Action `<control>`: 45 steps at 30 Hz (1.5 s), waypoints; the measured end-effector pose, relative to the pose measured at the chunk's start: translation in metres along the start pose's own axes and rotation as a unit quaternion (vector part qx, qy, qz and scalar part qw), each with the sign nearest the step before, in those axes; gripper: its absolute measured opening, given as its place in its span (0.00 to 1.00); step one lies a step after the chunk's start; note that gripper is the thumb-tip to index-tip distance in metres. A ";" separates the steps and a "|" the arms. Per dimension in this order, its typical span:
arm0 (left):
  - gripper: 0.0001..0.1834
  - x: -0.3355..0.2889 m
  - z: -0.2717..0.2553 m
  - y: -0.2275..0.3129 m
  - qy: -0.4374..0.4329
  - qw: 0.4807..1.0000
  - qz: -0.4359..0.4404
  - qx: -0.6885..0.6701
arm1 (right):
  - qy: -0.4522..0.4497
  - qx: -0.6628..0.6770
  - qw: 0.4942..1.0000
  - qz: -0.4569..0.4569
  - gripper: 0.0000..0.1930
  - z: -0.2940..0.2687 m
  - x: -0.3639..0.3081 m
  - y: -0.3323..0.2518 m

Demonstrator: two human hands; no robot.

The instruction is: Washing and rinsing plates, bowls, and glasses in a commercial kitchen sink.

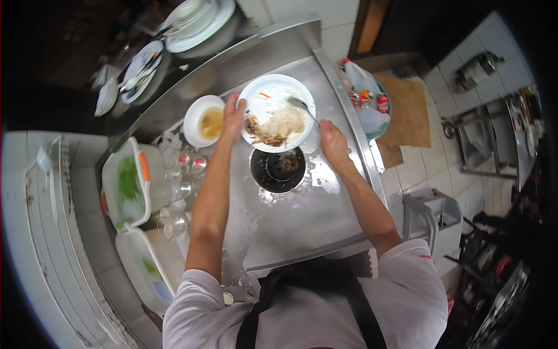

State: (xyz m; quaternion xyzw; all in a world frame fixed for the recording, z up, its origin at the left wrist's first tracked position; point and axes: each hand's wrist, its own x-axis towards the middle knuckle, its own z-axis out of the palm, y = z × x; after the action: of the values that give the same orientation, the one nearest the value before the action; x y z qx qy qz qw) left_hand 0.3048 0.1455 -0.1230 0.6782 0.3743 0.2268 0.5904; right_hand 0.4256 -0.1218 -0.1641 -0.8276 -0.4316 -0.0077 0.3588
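My left hand (233,120) grips the left rim of a white plate (279,87), which carries rice and dark food scraps (273,129) on its lower half. In my right hand (334,142) is the handle of a spoon (299,104), its head resting on the plate beside the rice. Just below the plate, a round dark hole (278,180) opens in the steel counter (290,227), with some scraps visible inside. Left of my left hand stands a white bowl (190,122) holding yellowish-brown liquid.
Glasses and bottles (183,174) crowd the counter's left, beside two white tubs (125,221) with green contents. Stacked dishes (197,35) and a plate of cutlery (142,72) occupy the ledge behind. A bin of cans and bottles (372,110) stands right of the counter's raised edge.
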 end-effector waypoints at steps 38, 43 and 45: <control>0.09 -0.085 -0.034 0.054 0.016 0.994 0.066 -0.085 | -0.219 -0.147 0.853 -0.450 0.10 -0.033 0.073 -0.046; 0.10 -0.086 -0.039 0.057 0.013 0.995 0.083 -0.055 | -0.024 -0.105 0.926 -0.362 0.10 -0.041 0.085 -0.033; 0.10 -0.088 -0.040 0.058 0.017 0.999 0.043 -0.022 | -0.064 -0.092 0.931 -0.348 0.12 -0.036 0.076 -0.035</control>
State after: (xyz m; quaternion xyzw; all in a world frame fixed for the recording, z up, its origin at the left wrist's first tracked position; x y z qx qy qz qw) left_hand 0.2345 0.1016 -0.0471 0.6765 0.3497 0.2716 0.5885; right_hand 0.4588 -0.0761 -0.0924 -0.6541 -0.7118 -0.1185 0.2270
